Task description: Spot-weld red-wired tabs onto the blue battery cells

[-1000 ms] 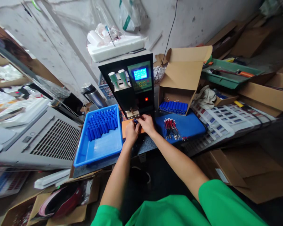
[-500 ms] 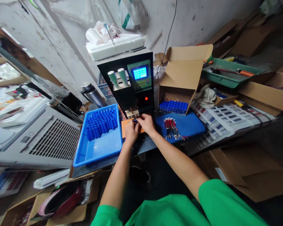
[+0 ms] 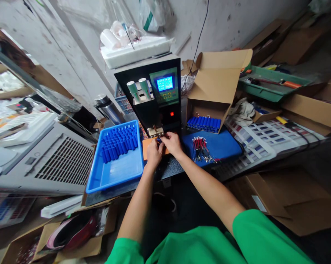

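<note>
Under the electrodes (image 3: 154,130) of a black spot welder (image 3: 147,114), both my hands meet at its front. My left hand (image 3: 154,153) is closed around a blue cylindrical battery cell (image 3: 159,140), most of which the fingers cover. From the right, my right hand (image 3: 173,143) is closed in a pinch by the cell's end, close to the electrode tips. What lies between its fingertips is too small and hidden to make out. An orange board (image 3: 146,145) lies beneath the hands. To the right, a bunch of red and black wire leads (image 3: 200,149) rests on a blue mat (image 3: 225,141).
Left of the hands, a blue tray (image 3: 114,179) holds rows of blue cells (image 3: 118,143). An open cardboard box (image 3: 216,86) at the right contains more cells (image 3: 205,123). A steel flask (image 3: 109,110) stands behind the tray. Farther right is a green tray (image 3: 275,91) with tools.
The view has shifted very slightly. Both hands stay at the welder's electrodes in nearly the same pose.
</note>
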A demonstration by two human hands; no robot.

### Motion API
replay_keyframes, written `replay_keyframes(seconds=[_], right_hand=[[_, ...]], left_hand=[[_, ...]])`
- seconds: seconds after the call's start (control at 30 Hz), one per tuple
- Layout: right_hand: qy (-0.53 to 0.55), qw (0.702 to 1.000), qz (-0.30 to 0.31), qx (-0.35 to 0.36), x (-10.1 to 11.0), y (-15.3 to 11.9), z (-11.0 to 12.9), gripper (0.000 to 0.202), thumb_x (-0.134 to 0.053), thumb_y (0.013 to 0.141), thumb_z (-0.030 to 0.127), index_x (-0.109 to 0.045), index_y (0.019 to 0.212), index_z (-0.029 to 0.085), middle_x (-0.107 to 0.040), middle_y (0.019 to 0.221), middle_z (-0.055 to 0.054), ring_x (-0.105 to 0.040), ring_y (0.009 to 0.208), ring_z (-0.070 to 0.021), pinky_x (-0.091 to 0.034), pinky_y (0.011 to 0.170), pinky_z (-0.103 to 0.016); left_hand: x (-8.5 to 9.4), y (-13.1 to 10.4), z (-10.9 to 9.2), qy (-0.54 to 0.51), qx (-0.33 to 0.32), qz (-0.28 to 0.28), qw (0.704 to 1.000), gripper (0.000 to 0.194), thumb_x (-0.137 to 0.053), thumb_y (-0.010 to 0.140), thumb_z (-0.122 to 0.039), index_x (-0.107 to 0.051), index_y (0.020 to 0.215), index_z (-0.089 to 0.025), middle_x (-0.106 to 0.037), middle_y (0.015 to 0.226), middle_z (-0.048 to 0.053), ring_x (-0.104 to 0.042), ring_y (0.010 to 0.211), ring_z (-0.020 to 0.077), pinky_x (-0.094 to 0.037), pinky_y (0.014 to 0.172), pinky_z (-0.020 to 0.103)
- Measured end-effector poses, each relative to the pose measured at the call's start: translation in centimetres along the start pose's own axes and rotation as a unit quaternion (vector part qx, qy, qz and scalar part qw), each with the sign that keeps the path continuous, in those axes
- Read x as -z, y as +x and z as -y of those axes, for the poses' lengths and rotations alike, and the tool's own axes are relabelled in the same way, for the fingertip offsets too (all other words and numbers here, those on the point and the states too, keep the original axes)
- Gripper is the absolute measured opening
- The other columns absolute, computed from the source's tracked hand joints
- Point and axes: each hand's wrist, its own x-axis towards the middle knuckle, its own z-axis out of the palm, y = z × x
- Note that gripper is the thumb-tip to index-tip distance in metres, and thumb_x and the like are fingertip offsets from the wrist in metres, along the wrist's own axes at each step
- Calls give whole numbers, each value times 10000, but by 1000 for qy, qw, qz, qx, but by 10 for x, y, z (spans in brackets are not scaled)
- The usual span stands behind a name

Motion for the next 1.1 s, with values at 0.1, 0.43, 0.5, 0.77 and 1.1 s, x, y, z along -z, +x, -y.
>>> replay_keyframes(seconds=[0.1,0.43,0.5,0.77,1.1], right_hand=[[1,1000,4,1,0,-1,0,210,-633,781,367,-614,672,188,-670,684,2,-577,649,-154,-389,586,-238],[-25,1000,17,-4,1,2,-5,227,-632,813,416,-654,749,200,-687,717,-1,-621,696,-163,-448,620,-229],[-27,999,20,-4,4,1,-6,229,-629,824,418,-666,770,199,-680,697,6,-623,683,-161,-456,609,-227],[-69,995,44,53,20,-19,3,162,-638,844,321,-703,813,176,-682,721,-13,-608,674,-160,-457,645,-243],[-275,952,22,133,20,-24,14,231,-609,939,294,-674,747,183,-642,734,-42,-587,734,-174,-438,737,-258]], left_hand=[[0,-1,0,7,0,-3,1000,225,-492,958,-308,-612,1066,-151,-693,948,132,-662,884,274,-473,773,363],[1,-1,2,-53,-11,-7,998,199,-527,937,-309,-619,1033,-161,-685,878,87,-630,764,212,-459,697,318],[3,-1,2,-86,-11,2,996,205,-536,929,-320,-625,1037,-171,-681,849,61,-613,712,185,-449,665,296],[4,-2,2,-169,-20,16,985,231,-576,887,-355,-670,977,-163,-666,775,27,-594,675,146,-441,645,257],[8,-8,-2,-133,-82,-27,987,226,-565,876,-341,-681,986,-180,-622,757,16,-574,667,145,-444,652,259]])
